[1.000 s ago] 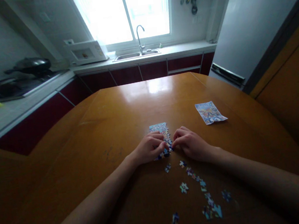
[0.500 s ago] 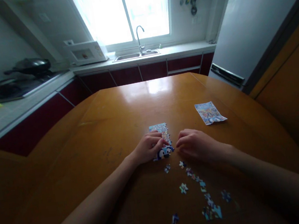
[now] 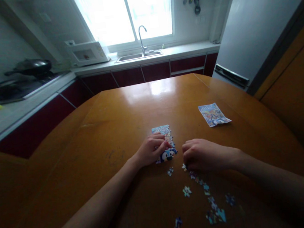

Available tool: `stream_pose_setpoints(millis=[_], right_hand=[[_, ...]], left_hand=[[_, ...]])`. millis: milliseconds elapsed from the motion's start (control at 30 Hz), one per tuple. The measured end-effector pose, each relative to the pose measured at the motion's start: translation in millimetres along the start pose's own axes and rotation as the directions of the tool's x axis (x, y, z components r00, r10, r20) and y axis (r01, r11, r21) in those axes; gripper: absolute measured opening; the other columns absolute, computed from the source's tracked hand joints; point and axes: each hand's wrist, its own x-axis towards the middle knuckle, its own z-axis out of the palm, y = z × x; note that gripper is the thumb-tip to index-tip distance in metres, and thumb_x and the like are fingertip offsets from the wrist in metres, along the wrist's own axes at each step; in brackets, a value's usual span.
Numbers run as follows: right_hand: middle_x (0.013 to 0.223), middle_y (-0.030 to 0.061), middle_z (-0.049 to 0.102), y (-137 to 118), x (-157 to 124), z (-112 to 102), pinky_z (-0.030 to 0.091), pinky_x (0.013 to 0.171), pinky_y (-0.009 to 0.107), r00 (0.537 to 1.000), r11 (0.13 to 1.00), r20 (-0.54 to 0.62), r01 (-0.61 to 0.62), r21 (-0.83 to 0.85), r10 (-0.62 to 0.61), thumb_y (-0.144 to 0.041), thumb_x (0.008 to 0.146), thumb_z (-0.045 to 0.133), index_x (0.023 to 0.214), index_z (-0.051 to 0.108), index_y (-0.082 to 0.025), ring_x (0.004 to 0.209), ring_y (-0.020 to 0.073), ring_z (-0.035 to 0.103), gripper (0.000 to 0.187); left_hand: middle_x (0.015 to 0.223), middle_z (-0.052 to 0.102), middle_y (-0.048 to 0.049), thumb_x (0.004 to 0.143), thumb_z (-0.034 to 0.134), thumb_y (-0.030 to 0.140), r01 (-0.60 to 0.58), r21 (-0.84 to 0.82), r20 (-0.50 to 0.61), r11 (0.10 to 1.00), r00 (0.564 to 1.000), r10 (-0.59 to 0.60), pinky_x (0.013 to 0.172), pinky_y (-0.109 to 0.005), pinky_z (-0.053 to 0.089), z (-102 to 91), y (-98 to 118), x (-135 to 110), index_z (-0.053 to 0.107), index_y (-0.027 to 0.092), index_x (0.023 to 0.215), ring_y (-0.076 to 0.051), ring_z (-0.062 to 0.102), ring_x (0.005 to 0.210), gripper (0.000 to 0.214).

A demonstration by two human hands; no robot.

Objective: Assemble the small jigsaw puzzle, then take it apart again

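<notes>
Puzzle (image 3: 169, 154) on table (image 3: 127, 120) — jagged right edge exposed; left hand (image 3: 151, 149) atop, grip unclenched. Right hand (image 3: 201, 154) curled by loose pieces (image 3: 187, 191) — grip too hidden to judge. Table runs broad toward far edge.

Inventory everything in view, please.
table: 1, brown, centre
puzzle: 1, multicoloured, on table
loose pieces: several, multicoloured, nearer camera
sheet: 1, multicoloured, right of puzzle
window: 1, white, back
sink: 1, silver, below window
faucet: 1, silver, at sink
microwave: 1, white, left of sink
stove: 1, black, left
pan: 1, black, on stove
refrigerator: 1, grey, right
counter: 1, white, background
cabinets: several, maroon, background
hanging items: several, mixed colours, upper right
left hand: 1, bare, on puzzle
right hand: 1, bare, by pieces
</notes>
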Motion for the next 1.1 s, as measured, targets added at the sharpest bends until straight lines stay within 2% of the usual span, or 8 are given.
stream_pose_setpoints(millis=[133, 233, 433, 500, 900, 1100], right_hand=[[0.090, 0.0024, 0.069, 1.1, 1.0, 2.4, 0.046, 0.084, 0.030, 0.999, 0.999, 0.000, 0.033, -0.004, -0.033, -0.018, 0.086, 0.067, 0.091, 0.074, -0.023, 0.086, 0.0155, 0.062, 0.010], [0.089, 0.0026, 0.068, 3.2, 3.3, 6.2, 0.046, 0.079, 0.029, 0.998, 0.999, -0.042, 0.041, -0.009, -0.041, -0.018, 0.084, 0.066, 0.089, 0.073, -0.022, 0.083, 0.0150, 0.060, 0.009], [0.088, 0.0034, 0.065, 10.7, 14.2, 25.1, 0.044, 0.073, 0.028, 0.961, 0.997, -0.277, -0.041, -0.064, 0.021, -0.017, 0.082, 0.065, 0.086, 0.069, -0.020, 0.082, 0.0156, 0.057, 0.007], [0.086, 0.0037, 0.064, 12.1, 17.3, 30.1, 0.044, 0.074, 0.028, 0.947, 0.996, -0.319, -0.063, -0.069, 0.038, -0.017, 0.083, 0.064, 0.085, 0.069, -0.019, 0.083, 0.0159, 0.056, 0.006], [0.088, 0.0038, 0.064, 12.4, 18.1, 31.0, 0.044, 0.075, 0.028, 0.951, 0.994, -0.307, -0.054, -0.091, 0.024, -0.016, 0.085, 0.063, 0.089, 0.069, -0.020, 0.085, 0.0166, 0.054, 0.009], [0.089, 0.0040, 0.064, 13.6, 17.6, 30.3, 0.043, 0.077, 0.029, 0.957, 0.994, -0.289, -0.061, -0.090, 0.033, -0.019, 0.086, 0.064, 0.086, 0.070, -0.020, 0.086, 0.0172, 0.054, 0.006]], left_hand=[[0.068, 0.062, -0.0039, 0.103, 0.038, 0.035, -0.014, -0.006, -0.005, 1.000, 1.000, 0.014, 0.072, -0.030, 0.041, -0.5, 1.5, 1.1, 0.075, 0.017, 0.082, -0.015, 0.053, 0.069, 0.046], [0.070, 0.063, -0.0041, 0.101, 0.040, 0.032, -0.016, -0.024, -0.019, 1.000, 1.000, 0.015, 0.072, -0.029, 0.042, -0.3, 1.4, 0.6, 0.075, 0.017, 0.082, -0.015, 0.054, 0.071, 0.043], [0.064, 0.061, -0.0031, 0.095, 0.046, 0.022, -0.038, -0.070, 0.017, 0.997, 0.999, 0.040, 0.069, -0.028, 0.042, 0.6, 2.1, -0.8, 0.072, 0.017, 0.070, -0.014, 0.052, 0.068, 0.037], [0.065, 0.062, -0.0030, 0.093, 0.045, 0.020, -0.048, -0.091, 0.030, 0.995, 0.998, 0.051, 0.069, -0.029, 0.042, 0.5, 2.9, -0.4, 0.071, 0.016, 0.068, -0.014, 0.052, 0.067, 0.036], [0.061, 0.059, -0.0020, 0.094, 0.044, 0.023, -0.056, -0.091, 0.057, 0.994, 0.996, 0.061, 0.075, -0.031, 0.045, -0.5, 3.5, -0.3, 0.071, 0.017, 0.066, -0.013, 0.051, 0.061, 0.039], [0.057, 0.054, -0.0014, 0.093, 0.044, 0.022, -0.066, -0.109, 0.075, 0.992, 0.994, 0.075, 0.072, -0.031, 0.045, -0.9, 6.6, 1.4, 0.070, 0.017, 0.063, -0.013, 0.048, 0.059, 0.039]])
